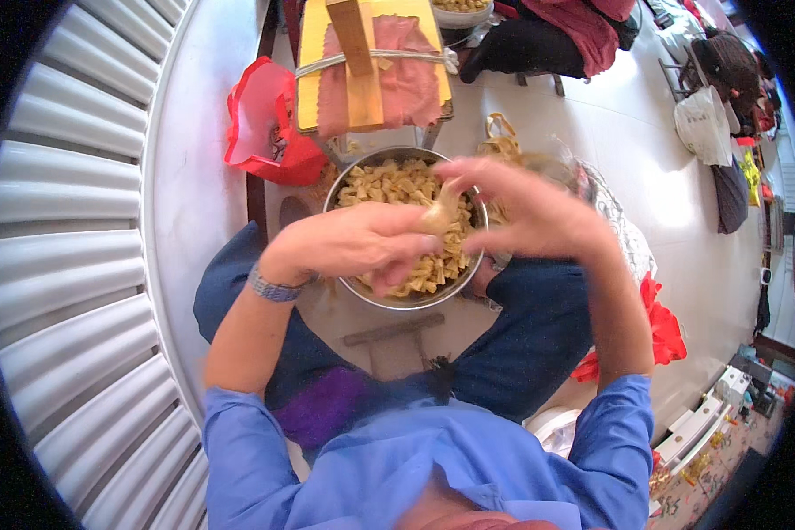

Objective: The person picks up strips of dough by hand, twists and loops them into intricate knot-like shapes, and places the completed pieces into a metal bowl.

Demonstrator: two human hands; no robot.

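Between my hands, above a round metal bowl (334, 196), is a small pale-yellow knotted-looking piece (438, 217). My left hand (349, 238), with a metal-banded watch (274, 284) on its wrist, is closed on the piece with thumb and fingers. Beside it my right hand (534, 210) is blurred by motion. Its thumb and fingers are spread apart, and its upper fingertips reach the piece's top end; whether they touch it I cannot tell. Many similar yellow pieces (389, 187) fill the bowl, which stands between my knees.
Beyond the bowl stands a yellow-topped stand (311, 79) with pink cloth (412, 88) and a wooden strip (362, 75) tied on. A red bag (278, 124) is left of it. Red plastic (664, 331) lies at my right. Another person's dark-clad leg (526, 44) shows at the top.
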